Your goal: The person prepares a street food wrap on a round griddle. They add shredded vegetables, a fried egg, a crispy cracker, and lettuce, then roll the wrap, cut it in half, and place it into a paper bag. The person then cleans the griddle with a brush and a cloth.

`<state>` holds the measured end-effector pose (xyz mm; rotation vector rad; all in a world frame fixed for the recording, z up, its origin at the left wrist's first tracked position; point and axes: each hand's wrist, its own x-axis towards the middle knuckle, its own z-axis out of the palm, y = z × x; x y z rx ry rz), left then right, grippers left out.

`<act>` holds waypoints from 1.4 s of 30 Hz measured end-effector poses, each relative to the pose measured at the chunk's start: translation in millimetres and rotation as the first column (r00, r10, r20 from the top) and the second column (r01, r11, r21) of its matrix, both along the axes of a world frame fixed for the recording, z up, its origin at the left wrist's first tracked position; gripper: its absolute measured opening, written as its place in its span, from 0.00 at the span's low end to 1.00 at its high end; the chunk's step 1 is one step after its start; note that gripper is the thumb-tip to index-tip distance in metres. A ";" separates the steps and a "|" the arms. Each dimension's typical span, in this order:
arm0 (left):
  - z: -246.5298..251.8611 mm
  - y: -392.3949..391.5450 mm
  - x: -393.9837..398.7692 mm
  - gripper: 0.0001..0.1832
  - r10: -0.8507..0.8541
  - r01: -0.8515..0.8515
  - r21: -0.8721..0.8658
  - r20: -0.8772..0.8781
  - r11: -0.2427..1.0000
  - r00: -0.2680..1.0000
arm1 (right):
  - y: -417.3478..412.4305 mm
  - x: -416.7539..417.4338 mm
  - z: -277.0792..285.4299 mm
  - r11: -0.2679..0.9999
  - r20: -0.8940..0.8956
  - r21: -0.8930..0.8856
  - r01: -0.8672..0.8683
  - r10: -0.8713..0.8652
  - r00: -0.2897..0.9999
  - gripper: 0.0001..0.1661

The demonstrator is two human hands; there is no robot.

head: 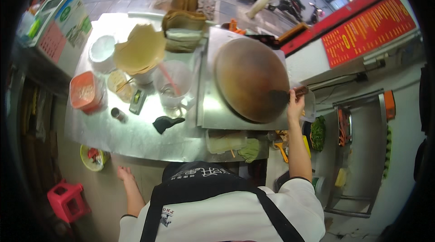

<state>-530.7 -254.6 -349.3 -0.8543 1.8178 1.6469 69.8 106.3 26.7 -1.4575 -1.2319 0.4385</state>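
Note:
My right hand (296, 106) is closed around the wooden handle of a dark flat spatula (279, 100). Its blade lies over the near right part of a large round crepe griddle (249, 75), whose brown surface has a slight sheen. My left hand (125, 173) hangs below the counter's front edge, fingers loosely apart, with nothing visible in it. A yellow-green waste bin (89, 163) stands on the floor left of that hand. On the steel counter (136, 143), a black spatula-like tool (167, 124) lies left of the griddle.
Left on the counter are thin crisp sheets (140, 49), a clear plastic tub (172, 83), a red-orange container (86, 91) and paper bags (183, 32). A plastic box (226, 141) and green cloth (249, 150) sit at the front. A pink stool (69, 201) stands lower left; leafy greens (318, 133) lie right.

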 end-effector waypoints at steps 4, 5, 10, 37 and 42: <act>88.3 49.2 -5.7 0.14 -0.075 0.097 0.064 -0.287 0.993 0.955 | 36.3 34.8 8.6 0.994 -0.046 -0.091 -0.053 0.049 0.998 0.16; 105.8 60.1 -9.5 0.14 -0.104 0.137 0.077 -0.336 0.988 0.936 | 51.2 45.3 7.4 0.994 -0.090 -0.094 -0.060 0.051 0.995 0.16; 165.8 105.4 -2.4 0.14 -0.173 0.260 0.117 -0.486 0.958 0.856 | 153.1 75.0 15.6 0.994 -0.293 0.069 -0.085 0.101 0.951 0.14; 258.1 131.1 178.2 0.13 -0.413 0.436 -0.062 -0.468 0.898 0.782 | 399.7 17.5 -48.5 0.983 -0.159 -0.137 -0.126 0.103 0.982 0.20; 253.4 136.7 181.2 0.14 -0.391 0.436 -0.001 -0.447 0.900 0.805 | 399.0 2.7 -54.7 0.978 -0.218 -0.156 -0.139 0.104 0.971 0.26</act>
